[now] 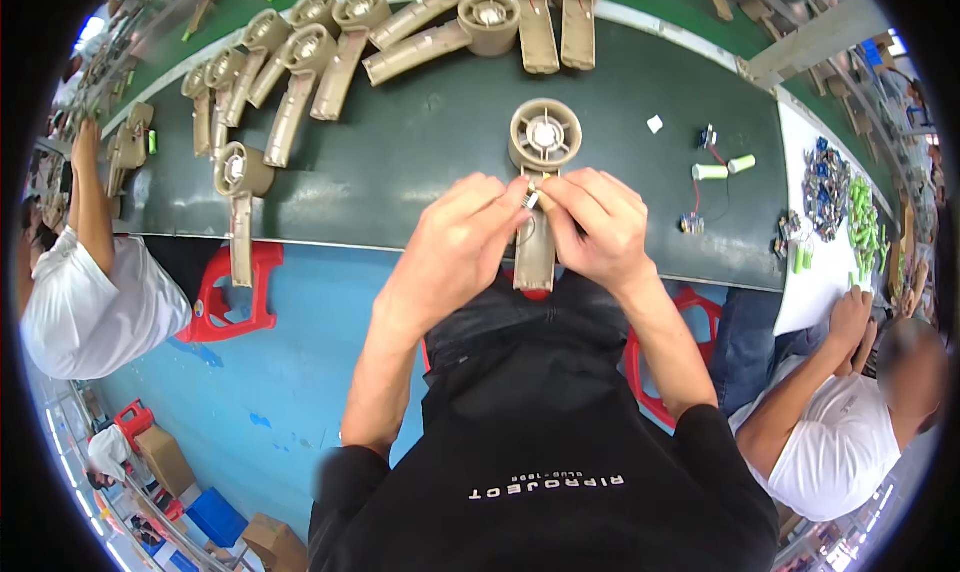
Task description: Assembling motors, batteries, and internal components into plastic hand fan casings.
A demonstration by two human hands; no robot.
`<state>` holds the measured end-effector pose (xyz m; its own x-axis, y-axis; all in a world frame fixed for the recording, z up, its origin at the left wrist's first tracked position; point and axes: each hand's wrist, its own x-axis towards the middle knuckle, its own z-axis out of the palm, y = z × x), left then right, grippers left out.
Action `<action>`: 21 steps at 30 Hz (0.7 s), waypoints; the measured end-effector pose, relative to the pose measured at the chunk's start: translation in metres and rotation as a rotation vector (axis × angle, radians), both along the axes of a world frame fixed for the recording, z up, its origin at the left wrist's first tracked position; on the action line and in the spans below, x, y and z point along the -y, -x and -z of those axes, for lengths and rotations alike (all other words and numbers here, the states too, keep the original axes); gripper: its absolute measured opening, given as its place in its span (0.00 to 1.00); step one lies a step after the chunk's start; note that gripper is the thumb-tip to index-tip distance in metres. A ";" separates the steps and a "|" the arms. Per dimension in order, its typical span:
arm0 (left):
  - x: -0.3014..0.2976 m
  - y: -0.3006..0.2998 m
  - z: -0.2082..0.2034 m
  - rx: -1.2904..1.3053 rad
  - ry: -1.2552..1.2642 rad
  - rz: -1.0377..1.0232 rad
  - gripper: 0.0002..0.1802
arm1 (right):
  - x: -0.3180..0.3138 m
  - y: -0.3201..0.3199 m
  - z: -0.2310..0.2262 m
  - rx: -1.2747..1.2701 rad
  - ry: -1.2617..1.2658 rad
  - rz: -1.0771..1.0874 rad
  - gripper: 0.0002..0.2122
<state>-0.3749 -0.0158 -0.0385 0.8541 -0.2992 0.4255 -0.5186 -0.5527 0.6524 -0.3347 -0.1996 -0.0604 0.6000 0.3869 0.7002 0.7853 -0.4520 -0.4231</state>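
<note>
A beige handheld fan housing (534, 262) lies on the dark green bench in front of me, its round fan head (545, 132) away from me and its open handle toward me. Over the upper handle, my left hand (455, 237) and my right hand (605, 222) meet with pinched fingertips. Between them shows a small white and metallic part (531, 200), with a thin dark wire curving below the left fingers. The left fingertips are closed at this part. My right thumb and forefinger are closed just beside it; what exactly they grip is too small to tell.
Several similar fan housings (298, 82) lie at the back left; one (241, 187) overhangs the front edge. Green batteries (711, 172) wired to small circuit boards (692, 224) lie at right. Beyond, a white sheet (805, 307) holds more parts beside a seated co-worker (830, 422).
</note>
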 end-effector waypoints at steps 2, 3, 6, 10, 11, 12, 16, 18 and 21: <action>0.003 -0.002 0.003 -0.067 0.072 -0.030 0.16 | 0.000 0.002 0.003 -0.003 -0.031 0.073 0.10; 0.005 0.000 0.005 -0.026 0.057 -0.078 0.15 | -0.003 0.007 0.002 -0.033 -0.057 0.144 0.11; 0.014 0.006 0.008 -0.089 0.247 -0.135 0.13 | -0.010 0.048 -0.010 -0.530 -0.116 0.350 0.22; 0.017 -0.010 -0.025 -0.559 0.582 -0.111 0.11 | -0.003 0.040 -0.027 -0.887 -0.386 0.200 0.26; 0.014 -0.021 -0.040 -0.699 0.706 -0.132 0.11 | -0.002 0.031 -0.037 -0.946 -0.516 0.154 0.25; 0.008 -0.042 -0.048 -0.570 0.662 -0.164 0.12 | 0.001 0.005 -0.043 -0.869 -0.498 0.113 0.26; -0.038 -0.179 -0.071 -0.127 0.336 -0.414 0.15 | -0.042 -0.165 -0.088 -0.546 -0.003 0.089 0.19; -0.064 -0.255 -0.068 -0.270 0.295 -0.462 0.15 | -0.070 -0.250 -0.076 -0.636 0.074 0.075 0.21; -0.105 -0.330 -0.044 -0.479 0.348 -0.485 0.17 | -0.114 -0.336 -0.029 -0.519 0.130 0.094 0.20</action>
